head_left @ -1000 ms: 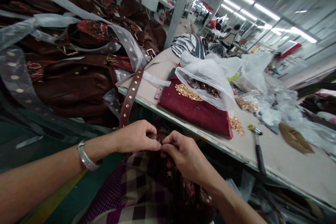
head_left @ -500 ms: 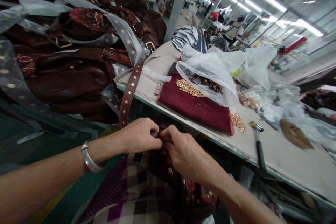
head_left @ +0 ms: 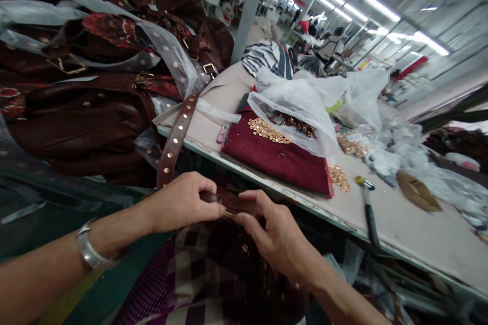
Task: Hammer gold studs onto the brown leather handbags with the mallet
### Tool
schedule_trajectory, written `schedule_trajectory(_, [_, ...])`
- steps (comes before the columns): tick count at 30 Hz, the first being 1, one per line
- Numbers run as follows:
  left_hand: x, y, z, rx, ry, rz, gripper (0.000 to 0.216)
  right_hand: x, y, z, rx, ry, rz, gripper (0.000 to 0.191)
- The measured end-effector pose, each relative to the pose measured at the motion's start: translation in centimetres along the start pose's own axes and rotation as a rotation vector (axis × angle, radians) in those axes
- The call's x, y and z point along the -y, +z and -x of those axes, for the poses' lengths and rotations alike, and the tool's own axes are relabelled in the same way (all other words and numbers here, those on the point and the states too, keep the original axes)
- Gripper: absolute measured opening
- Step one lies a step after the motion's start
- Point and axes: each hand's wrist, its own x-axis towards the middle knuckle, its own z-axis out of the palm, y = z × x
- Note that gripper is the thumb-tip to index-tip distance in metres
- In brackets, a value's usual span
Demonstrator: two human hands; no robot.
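Note:
A dark brown leather bag (head_left: 233, 202) lies over my lap, mostly in shadow, with a line of metal zipper teeth (head_left: 230, 215) along its opening. My left hand (head_left: 186, 204), with a silver bracelet at the wrist, pinches the leather edge at the left of the zipper. At the right end of the teeth my right hand (head_left: 280, 231) grips the bag, thumb in front and fingers curled behind. Beyond my left hand, a brown studded strap (head_left: 177, 137) hangs from the table edge; its lower end is hidden behind that hand.
Brown bags with plastic wrapping (head_left: 87, 127) are heaped at left. On the table (head_left: 412, 244) lie a dark red cloth (head_left: 274, 165) bearing gold studs (head_left: 267, 131), clear plastic bags (head_left: 301, 111), a hammer (head_left: 369, 213) and a brown pad (head_left: 417, 192). A metal post (head_left: 249, 10) stands behind.
My hands have moved apart along the bag's edge, so leather and zipper teeth show between them. My left hand has shifted left. The view has turned slightly right.

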Motion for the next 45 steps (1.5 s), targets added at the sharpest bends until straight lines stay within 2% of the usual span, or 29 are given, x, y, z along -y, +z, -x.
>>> schedule_trajectory(4, [-2.3, -1.9, 0.3, -0.043, 0.020, -0.133, 0.035, -0.5, -1.0, 1.1, -0.058, -0.087, 0.274, 0.056])
schedule_trajectory(6, [-3.6, -2.9, -0.7, -0.086, 0.061, -0.233, 0.036, -0.6, -1.8, 0.7, -0.072, -0.050, 0.402, 0.054])
schedule_trajectory(8, [-4.8, -3.5, -2.3, -0.152, 0.121, -0.335, 0.035, -0.9, -2.9, -0.5, -0.108, 0.025, 0.493, 0.036])
schedule_trajectory(9, [-5.4, -3.7, -3.2, -0.230, 0.172, -0.408, 0.033, -1.1, -3.4, -1.3, -0.131, 0.051, 0.516, 0.025])
schedule_trajectory(11, [-6.4, -3.2, -4.8, -0.483, 0.337, -0.615, 0.027, -1.7, -4.5, -3.2, -0.178, 0.067, 0.522, 0.017])
schedule_trajectory(13, [-6.7, -1.7, -5.8, -0.730, 0.610, -0.842, 0.028, -2.6, -5.2, -5.0, -0.218, 0.071, 0.516, 0.018])
schedule_trajectory(14, [-6.5, -0.7, -6.2, -0.793, 0.744, -0.934, 0.032, -3.0, -5.4, -5.9, -0.233, 0.076, 0.514, 0.018])
schedule_trajectory(16, [-5.6, 1.3, -6.8, -0.804, 0.917, -1.049, 0.042, -4.0, -5.7, -7.2, -0.254, 0.085, 0.512, 0.018])
schedule_trajectory(17, [-5.0, 2.2, -7.2, -0.791, 0.938, -1.074, 0.046, -4.5, -5.7, -7.7, -0.261, 0.088, 0.509, 0.019])
schedule_trajectory(21, [-2.4, 3.8, -9.6, -0.747, 0.830, -1.097, 0.049, -6.0, -5.2, -9.2, -0.260, 0.077, 0.463, 0.014])
schedule_trajectory(25, [-1.1, 4.0, -11.4, -0.719, 0.778, -1.098, 0.049, -6.3, -4.6, -9.4, -0.255, 0.068, 0.304, 0.030])
schedule_trajectory(28, [-0.7, 4.2, -11.5, -0.729, 0.767, -1.053, 0.053, -7.3, -5.4, -7.6, -0.283, 0.015, 0.066, 0.025])
schedule_trajectory(31, [-0.5, 4.5, -11.3, -0.723, 0.768, -1.006, 0.060, -11.8, -7.6, -3.5, -0.483, 0.092, 0.018, 0.024])
schedule_trajectory(32, [-0.4, 4.6, -11.3, -0.726, 0.766, -0.996, 0.061, -14.2, -8.5, -1.7, -0.589, 0.167, 0.103, 0.029])
schedule_trajectory(34, [-0.3, 4.8, -11.4, -0.725, 0.759, -0.984, 0.060, -19.8, -10.3, 2.5, -0.785, 0.359, 0.413, 0.041])
schedule_trajectory(37, [-0.1, 5.1, -11.5, -0.729, 0.748, -0.988, 0.058, -27.5, -12.1, 8.9, -0.819, 0.507, 0.876, 0.057])
schedule_trajectory(39, [0.0, 5.3, -11.5, -0.739, 0.746, -1.004, 0.058, -30.6, -12.6, 12.0, -0.755, 0.556, 0.920, 0.051])
schedule_trajectory(42, [0.0, 5.6, -11.4, -0.749, 0.727, -1.023, 0.056, -31.9, -12.7, 13.9, -0.715, 0.586, 0.847, 0.035])
schedule_trajectory(45, [0.0, 5.7, -11.3, -0.747, 0.689, -1.023, 0.052, -31.0, -13.0, 13.6, -0.805, 0.595, 0.771, 0.026])
